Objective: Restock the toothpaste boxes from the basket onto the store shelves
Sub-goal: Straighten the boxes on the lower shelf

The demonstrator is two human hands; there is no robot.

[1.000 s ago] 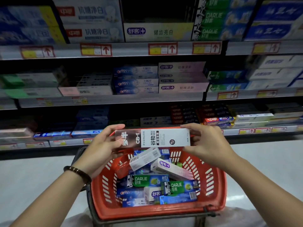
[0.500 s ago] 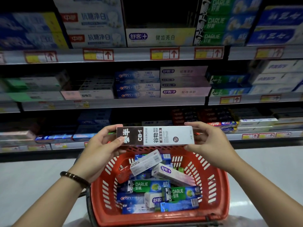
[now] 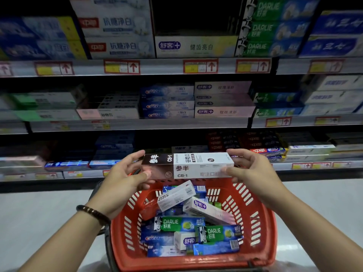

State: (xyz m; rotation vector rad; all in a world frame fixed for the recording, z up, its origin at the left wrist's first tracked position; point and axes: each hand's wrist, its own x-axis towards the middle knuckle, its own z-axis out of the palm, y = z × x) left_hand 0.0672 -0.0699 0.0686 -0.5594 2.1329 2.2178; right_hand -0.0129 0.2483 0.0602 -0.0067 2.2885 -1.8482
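Held toothpaste box [image 3: 187,165]: brown-and-white, lying level, long axis left to right, above the far rim of the red basket [image 3: 263,232]. It sits between the two grips, brown end in the left grip [image 3: 125,180], white end in the right grip [image 3: 252,171].

Legible on the held box: "参半", "CB-1", "谷物" (smaller print too blurred to read).

In the basket, a loose pile:
- two green boxes [image 3: 180,223] marked "DARLIE 好来"
- a white-pink box [image 3: 208,210] with the "舒客+" logo
- a white box [image 3: 175,194] showing a barcode, tilted on top of the pile

Top shelf [image 3: 161,66], far: "中华 抗糖净白", "舒客+ 健齿亮白", stacked green DARLIE boxes. Yellow price tags with red up-arrows line its front rail. Middle shelf [image 3: 167,125]: blue Crest boxes, and "舒客+ 玫瑰清新" just right of them.

Grip state: both are clamped on the held box. On each side the thumb presses the near face and the fingers curl over the far top edge. A beaded bracelet [image 3: 92,212] circles the left wrist.
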